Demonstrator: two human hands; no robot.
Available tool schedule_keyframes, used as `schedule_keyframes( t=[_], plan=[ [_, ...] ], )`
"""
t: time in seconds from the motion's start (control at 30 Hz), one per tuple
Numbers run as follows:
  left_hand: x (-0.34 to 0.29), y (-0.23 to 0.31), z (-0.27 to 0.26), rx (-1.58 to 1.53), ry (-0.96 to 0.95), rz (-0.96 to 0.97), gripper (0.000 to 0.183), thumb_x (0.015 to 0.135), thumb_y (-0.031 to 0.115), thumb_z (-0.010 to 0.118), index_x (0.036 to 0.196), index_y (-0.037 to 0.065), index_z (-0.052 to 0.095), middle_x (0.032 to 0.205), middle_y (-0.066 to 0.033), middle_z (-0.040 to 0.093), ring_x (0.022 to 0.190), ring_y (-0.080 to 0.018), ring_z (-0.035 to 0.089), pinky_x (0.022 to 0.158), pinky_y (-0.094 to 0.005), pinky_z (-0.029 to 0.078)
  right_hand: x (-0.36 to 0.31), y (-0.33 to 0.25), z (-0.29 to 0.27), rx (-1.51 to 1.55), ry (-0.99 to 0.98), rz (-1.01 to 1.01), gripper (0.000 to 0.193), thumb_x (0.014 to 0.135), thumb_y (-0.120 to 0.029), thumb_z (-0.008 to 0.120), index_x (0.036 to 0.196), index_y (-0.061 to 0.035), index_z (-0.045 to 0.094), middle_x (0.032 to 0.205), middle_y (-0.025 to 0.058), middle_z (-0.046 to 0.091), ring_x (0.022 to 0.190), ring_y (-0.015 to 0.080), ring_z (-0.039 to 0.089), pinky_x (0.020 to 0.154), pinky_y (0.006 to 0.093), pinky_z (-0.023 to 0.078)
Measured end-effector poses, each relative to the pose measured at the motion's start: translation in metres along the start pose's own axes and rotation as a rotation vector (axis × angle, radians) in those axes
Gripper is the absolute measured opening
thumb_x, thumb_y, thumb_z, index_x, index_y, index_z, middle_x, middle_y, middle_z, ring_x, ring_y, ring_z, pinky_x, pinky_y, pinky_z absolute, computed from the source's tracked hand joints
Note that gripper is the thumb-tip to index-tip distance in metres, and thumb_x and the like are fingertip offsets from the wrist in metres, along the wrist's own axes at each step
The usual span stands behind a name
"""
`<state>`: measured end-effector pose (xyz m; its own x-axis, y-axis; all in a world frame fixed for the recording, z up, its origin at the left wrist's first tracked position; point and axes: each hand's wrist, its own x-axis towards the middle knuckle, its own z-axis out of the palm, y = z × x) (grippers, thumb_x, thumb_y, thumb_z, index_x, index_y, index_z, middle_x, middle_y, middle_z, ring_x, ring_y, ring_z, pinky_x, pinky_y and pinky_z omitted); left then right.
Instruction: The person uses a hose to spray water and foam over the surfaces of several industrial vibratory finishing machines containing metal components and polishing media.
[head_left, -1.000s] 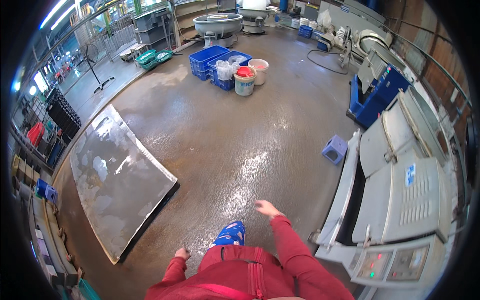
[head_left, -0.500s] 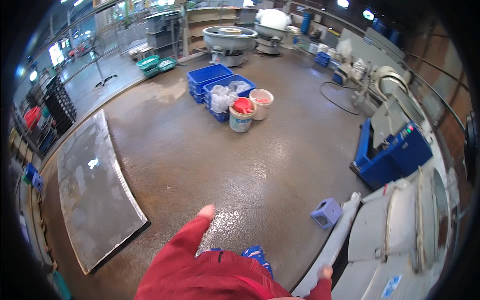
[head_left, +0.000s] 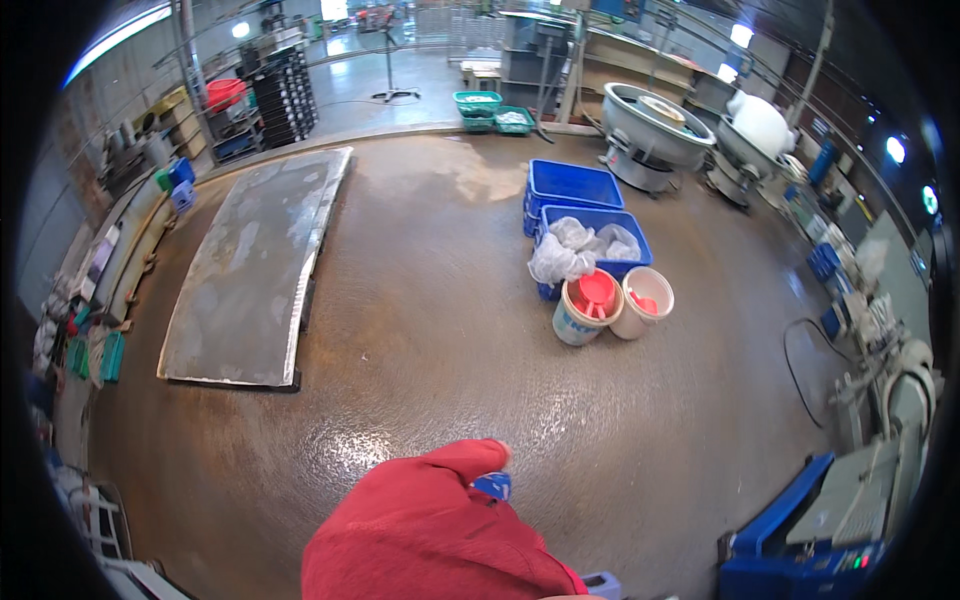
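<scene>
My left arm in a red sleeve [head_left: 420, 520] reaches up from the lower edge. Only a sliver of my left hand [head_left: 507, 456] shows past the cuff, so its fingers are hidden. It hangs over the wet brown floor [head_left: 420, 330], touching nothing that I can see. A bit of my blue boot [head_left: 492, 486] peeks out below it. My right hand is out of the picture. Ahead stand a white bucket [head_left: 577, 329] with a red scoop [head_left: 597, 290] in it and a second pale bucket [head_left: 635, 322] holding something red.
Blue crates [head_left: 575, 186], one with clear plastic bags [head_left: 565, 250], stand behind the buckets. A flat grey platform [head_left: 240, 270] lies left. Round tub machines [head_left: 655, 130] stand far right. A blue machine [head_left: 800, 560] is at lower right, with a black hose [head_left: 790, 365] beyond it.
My view has swung left, so the platform, crates and buckets sit farther right in the picture and the buckets look closer. My right hand has left the view. The left hand is now mostly hidden.
</scene>
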<state>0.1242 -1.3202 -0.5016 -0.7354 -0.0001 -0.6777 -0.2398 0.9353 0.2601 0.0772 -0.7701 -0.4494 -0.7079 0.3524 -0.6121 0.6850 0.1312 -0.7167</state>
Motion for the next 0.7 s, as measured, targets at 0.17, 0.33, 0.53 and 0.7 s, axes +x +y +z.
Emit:
schedule_keyframes(
  t=[0.17,0.33,0.53,0.7],
  plan=[
    [-0.026,-0.067,-0.09,-0.312,0.227,-0.625,0.025,0.077,0.014,0.048,0.092,0.003,0.065,0.098,-0.0196,0.06,0.09,-0.0328,0.06,0.076,-0.0412,0.049,0.174,-0.273,0.106,-0.111,-0.203,-0.455,0.022,0.083,-0.014,0.046,0.103,-0.0048,0.05,0.071,0.0022,0.051,0.058,0.0118,0.048,0.049,0.0271,0.043],
    [0.09,-0.07,-0.234,-0.27,0.157,-0.648,0.023,0.074,0.011,0.052,0.092,0.005,0.065,0.096,-0.0183,0.061,0.09,-0.0314,0.06,0.076,-0.0403,0.049,0.268,-0.44,0.2,0.017,-0.317,-0.687,0.03,0.081,-0.008,0.047,0.111,-0.0031,0.052,0.082,0.0038,0.056,0.066,0.0114,0.053,0.054,0.0259,0.045],
    [0.338,0.077,-0.494,-0.253,0.278,-0.345,0.031,0.079,0.031,0.053,0.092,0.005,0.063,0.1,-0.0192,0.06,0.095,-0.0318,0.058,0.079,-0.0419,0.048,0.365,-0.333,0.171,-0.16,-0.236,0.125,0.029,0.077,-0.003,0.046,0.104,-0.0044,0.055,0.071,0.0121,0.058,0.052,0.0223,0.056,0.043,0.0347,0.045],
    [0.536,0.192,-0.651,-0.378,0.385,-0.136,0.05,0.075,0.049,0.058,0.101,0.006,0.055,0.101,-0.0194,0.059,0.095,-0.0349,0.057,0.078,-0.0454,0.046,0.383,-0.316,0.174,-0.05,-0.119,0.388,0.022,0.075,-0.004,0.047,0.095,-0.0023,0.056,0.072,0.0149,0.059,0.052,0.0236,0.054,0.045,0.0347,0.044]
  ],
)
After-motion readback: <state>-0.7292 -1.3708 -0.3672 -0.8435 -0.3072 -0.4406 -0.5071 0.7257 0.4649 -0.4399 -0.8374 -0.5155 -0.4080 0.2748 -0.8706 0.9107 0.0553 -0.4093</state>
